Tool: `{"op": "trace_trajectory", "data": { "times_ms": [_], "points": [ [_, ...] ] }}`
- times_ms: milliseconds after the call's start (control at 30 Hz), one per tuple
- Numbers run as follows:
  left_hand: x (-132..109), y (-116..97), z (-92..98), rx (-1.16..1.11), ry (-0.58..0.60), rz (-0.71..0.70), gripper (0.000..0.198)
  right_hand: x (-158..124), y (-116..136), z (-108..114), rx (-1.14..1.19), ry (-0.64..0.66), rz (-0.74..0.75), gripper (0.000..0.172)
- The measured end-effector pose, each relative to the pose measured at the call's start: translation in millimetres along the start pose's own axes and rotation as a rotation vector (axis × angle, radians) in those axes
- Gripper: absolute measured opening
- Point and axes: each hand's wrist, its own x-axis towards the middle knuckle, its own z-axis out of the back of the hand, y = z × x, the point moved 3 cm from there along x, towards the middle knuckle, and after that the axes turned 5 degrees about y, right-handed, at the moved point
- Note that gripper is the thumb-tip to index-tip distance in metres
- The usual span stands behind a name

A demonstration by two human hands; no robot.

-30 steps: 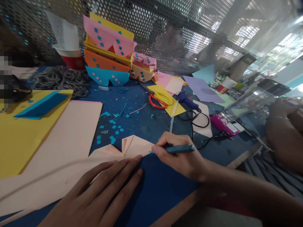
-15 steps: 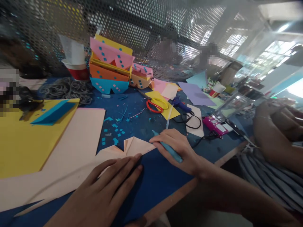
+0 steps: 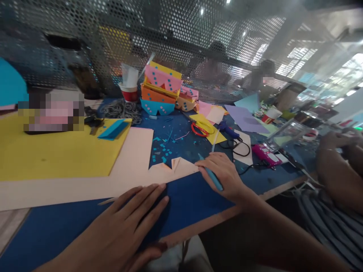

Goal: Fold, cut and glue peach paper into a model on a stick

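My left hand (image 3: 133, 215) lies flat with its fingers apart, fingertips on the near edge of a long peach paper sheet (image 3: 124, 172). At that sheet's right end is a notched, folded part (image 3: 184, 166) with a V-shaped gap. My right hand (image 3: 222, 172) is closed round a light blue pen-like tool (image 3: 214, 178), its narrow end pointing up and away. The right fingertips touch or nearly touch the folded part's right tip. Small blue paper squares (image 3: 164, 145) are scattered just beyond it.
Yellow sheets (image 3: 56, 158) cover the left, with a folded blue paper (image 3: 113, 130) on them. Further back stand decorated paper shapes (image 3: 159, 105) and a red-white cup (image 3: 130, 92). Scissors (image 3: 202, 128), a blue glue gun (image 3: 229, 130) and a magenta device (image 3: 265, 155) lie to the right, near another person's arm (image 3: 331, 166).
The view has turned left, so the table things appear further right. My left hand now rests further left of the notched part. My right hand still holds the blue tool.
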Motion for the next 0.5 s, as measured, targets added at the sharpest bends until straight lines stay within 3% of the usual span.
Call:
{"op": "trace_trajectory", "data": {
  "times_ms": [200, 333, 433, 500],
  "points": [
    [-8.5, 2.5, 8.8, 0.025, 0.026, -0.018, 0.07, 0.1, 0.5, 0.7, -0.059, -0.059, -0.015, 0.016],
    [1.7, -3.8, 9.8, -0.009, -0.005, -0.001, 0.074, -6.1, -1.8, 10.7, -0.051, -0.217, 0.031, 0.022],
    [5.0, -5.9, 9.1, -0.046, -0.007, 0.025, 0.074, -3.4, 18.2, 20.6, 0.047, -0.301, 0.026, 0.025],
    [4.3, -5.3, 8.8, -0.065, -0.012, 0.017, 0.073, 8.3, 41.7, 19.3, 0.265, -0.246, -0.065, 0.026]
  ]
}}
